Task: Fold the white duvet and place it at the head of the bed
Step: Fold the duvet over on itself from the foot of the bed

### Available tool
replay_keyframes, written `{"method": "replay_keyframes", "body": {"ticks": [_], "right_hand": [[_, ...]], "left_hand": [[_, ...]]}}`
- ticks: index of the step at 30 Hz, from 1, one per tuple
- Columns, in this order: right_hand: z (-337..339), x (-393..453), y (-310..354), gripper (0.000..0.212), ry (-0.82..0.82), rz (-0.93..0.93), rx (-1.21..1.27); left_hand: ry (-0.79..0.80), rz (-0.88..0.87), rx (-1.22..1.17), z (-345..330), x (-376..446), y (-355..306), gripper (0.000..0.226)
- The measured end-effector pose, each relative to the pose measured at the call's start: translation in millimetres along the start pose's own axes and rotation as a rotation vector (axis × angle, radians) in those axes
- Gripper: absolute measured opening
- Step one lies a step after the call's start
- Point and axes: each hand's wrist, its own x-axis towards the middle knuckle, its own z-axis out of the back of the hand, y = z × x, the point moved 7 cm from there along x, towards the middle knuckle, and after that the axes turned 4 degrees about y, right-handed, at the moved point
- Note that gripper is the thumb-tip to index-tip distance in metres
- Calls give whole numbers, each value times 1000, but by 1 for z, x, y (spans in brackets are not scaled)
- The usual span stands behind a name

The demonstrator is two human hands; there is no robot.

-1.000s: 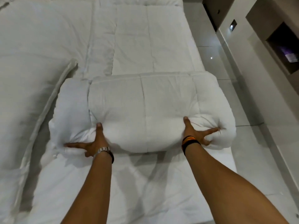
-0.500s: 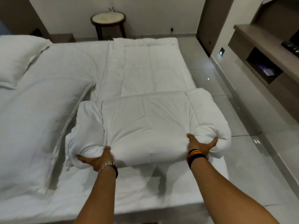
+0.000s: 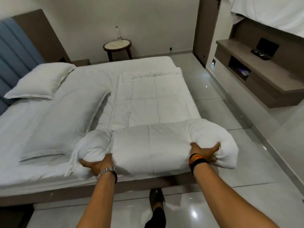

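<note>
White duvet [image 3: 153,142], partly folded: near end is a thick bundle at the bed's [image 3: 41,183] side edge, the rest lies flat along the foot. Left hand [image 3: 97,165] and right hand [image 3: 204,151] each clamp a bundle end, well apart. Advice: roll forward evenly, keep both ends level, square the seams. Headboard [image 3: 14,55] and pillows [image 3: 41,79] far left.
</note>
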Motion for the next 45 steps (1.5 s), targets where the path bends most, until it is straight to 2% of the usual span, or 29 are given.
{"method": "replay_keyframes", "body": {"ticks": [2, 4, 7, 10, 12, 14, 18, 20, 21, 22, 23, 25, 26, 27, 28, 30, 34, 40, 45], "right_hand": [[-22, 8, 37, 114, 65, 66, -30], [-57, 24, 87, 107, 197, 219, -65], [-111, 39, 152, 84, 385, 533, -170], [-150, 66, 139, 75, 361, 677, -394], [-173, 93, 92, 76, 339, 657, -520], [-202, 125, 43, 79, 341, 531, -579], [-255, 172, -5, 91, 352, 177, -474], [-282, 187, -3, 102, 322, 120, -340], [-293, 193, 1, 110, 281, 99, -270], [-302, 200, 3, 117, 222, 69, -209], [-310, 205, 4, 122, 155, 31, -160], [-319, 211, 8, 134, 43, -31, -103], [-322, 214, 10, 140, 19, -50, -84], [-325, 218, 12, 146, 3, -64, -66], [-328, 222, 16, 152, -7, -69, -49], [-337, 233, 23, 160, -27, -69, -17], [-354, 254, 24, 161, -106, -98, 3], [-352, 256, 20, 139, -137, -59, 48], [-312, 220, 29, 136, -75, 6, 79]], "left_hand": [[67, -124, 32, -29, 5, -37, 127], [219, -307, 17, -70, 20, -80, 117], [420, -521, 88, -128, 40, -124, 77], [459, -687, 324, -172, 63, -106, 55], [449, -756, 573, -198, 83, -70, 64], [441, -758, 824, -233, 116, -40, 77], [530, -696, 1076, -312, 177, -28, 71], [557, -681, 1032, -342, 200, -40, 59], [502, -704, 991, -347, 208, -47, 56], [390, -709, 951, -345, 216, -51, 56], [239, -639, 887, -333, 224, -50, 60], [-20, -248, 634, -292, 233, -22, 79], [-58, -43, 496, -279, 232, -2, 94], [-27, 83, 382, -277, 232, 15, 109], [23, 122, 308, -282, 234, 24, 122], [65, 132, 186, -302, 242, 24, 139], [-92, 150, 82, -329, 266, 13, 155], [-37, 155, -77, -331, 275, 5, 138], [-50, 127, -94, -289, 231, -12, 133]]}}
